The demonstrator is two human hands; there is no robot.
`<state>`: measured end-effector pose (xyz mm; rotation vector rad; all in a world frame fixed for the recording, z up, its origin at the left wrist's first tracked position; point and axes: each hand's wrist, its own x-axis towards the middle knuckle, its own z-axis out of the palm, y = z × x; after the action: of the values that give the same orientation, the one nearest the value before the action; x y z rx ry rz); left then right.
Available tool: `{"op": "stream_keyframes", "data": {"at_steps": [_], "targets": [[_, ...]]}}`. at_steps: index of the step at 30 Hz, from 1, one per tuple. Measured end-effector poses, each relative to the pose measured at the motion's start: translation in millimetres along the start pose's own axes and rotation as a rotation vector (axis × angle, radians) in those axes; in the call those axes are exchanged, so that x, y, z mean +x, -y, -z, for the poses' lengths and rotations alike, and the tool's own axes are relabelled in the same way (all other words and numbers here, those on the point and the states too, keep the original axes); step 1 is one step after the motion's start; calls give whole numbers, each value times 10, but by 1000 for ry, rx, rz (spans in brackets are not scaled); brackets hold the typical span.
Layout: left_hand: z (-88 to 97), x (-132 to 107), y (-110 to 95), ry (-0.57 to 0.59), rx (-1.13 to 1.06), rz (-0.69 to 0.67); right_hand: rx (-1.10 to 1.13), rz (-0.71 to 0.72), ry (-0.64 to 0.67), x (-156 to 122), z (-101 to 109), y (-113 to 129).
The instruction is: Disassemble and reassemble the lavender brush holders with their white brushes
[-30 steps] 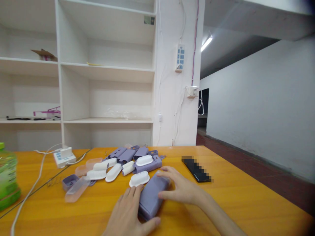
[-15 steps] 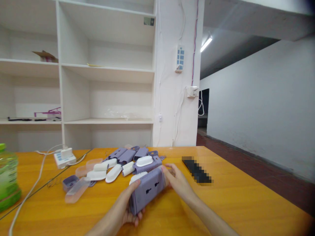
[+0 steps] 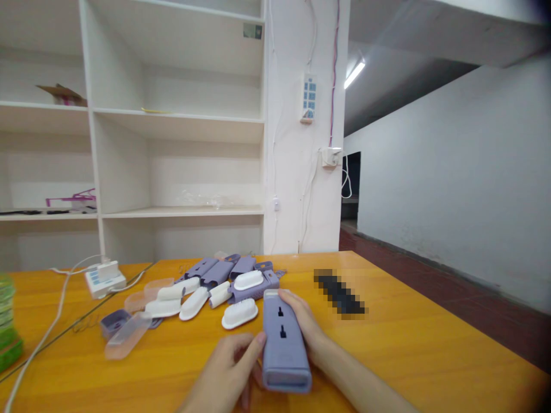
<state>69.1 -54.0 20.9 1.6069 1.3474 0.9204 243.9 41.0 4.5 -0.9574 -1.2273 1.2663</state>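
Note:
A purple plastic case (image 3: 284,350) with two dark keyhole slots in its face is held upright, tilted back, just above the table. My right hand (image 3: 306,327) is closed around its right side, most of the fingers hidden behind it. At the lower left edge of the case, my left hand (image 3: 235,364) has its thumb on the side and its other fingers curled partly underneath. Just beyond lies a white oval piece (image 3: 240,314) with a ribbed rim. Behind it, another white oval piece (image 3: 248,280) rests on a second purple case (image 3: 258,291).
Purple housings (image 3: 217,273), white parts (image 3: 193,304) and clear lids (image 3: 128,337) are piled left of centre. A power strip (image 3: 104,279) with a white cable and a green bottle (image 3: 8,327) stand at left. A dark pixelated object (image 3: 340,293) lies at right.
The purple case has turned from slanting sideways to pointing away from me and has shifted right. The nearby white oval piece is now in full view. The camera view has shifted slightly.

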Motion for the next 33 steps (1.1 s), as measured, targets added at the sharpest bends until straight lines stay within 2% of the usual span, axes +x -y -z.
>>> {"op": "stream_keyframes", "data": {"at_steps": [2, 3, 5, 7, 10, 17, 19, 23, 25, 29, 31, 33], "targets": [[213, 57, 15, -268, 336, -271, -60, 34, -34, 21, 24, -8], [323, 104, 44, -379, 434, -373, -91, 47, -44, 29, 30, -15], [495, 225, 141, -420, 531, -469, -150, 68, -55, 38, 31, -30], [571, 348, 262, -367, 490, -451, -200, 83, -66, 40, 21, -40], [556, 462, 398, -304, 320, -367, -255, 95, -70, 27, 3, -40], [535, 418, 388, -281, 53, -192, -331, 121, -88, -9, -9, -24], [475, 383, 373, -240, -51, -141, -352, 135, -120, -5, -4, -27], [230, 307, 325, -146, -457, -35, -365, 156, -188, -15, 1, -9], [120, 270, 282, -127, -547, -47, -344, 149, -207, -38, -10, 19], [15, 221, 224, -86, -505, -200, -221, 89, -210, -111, -81, 80], [-16, 218, 236, -23, -540, -194, -112, 23, -191, -158, -145, 99], [-53, 228, 270, -7, -575, -159, 21, -51, -159, -213, -219, 112]]}}
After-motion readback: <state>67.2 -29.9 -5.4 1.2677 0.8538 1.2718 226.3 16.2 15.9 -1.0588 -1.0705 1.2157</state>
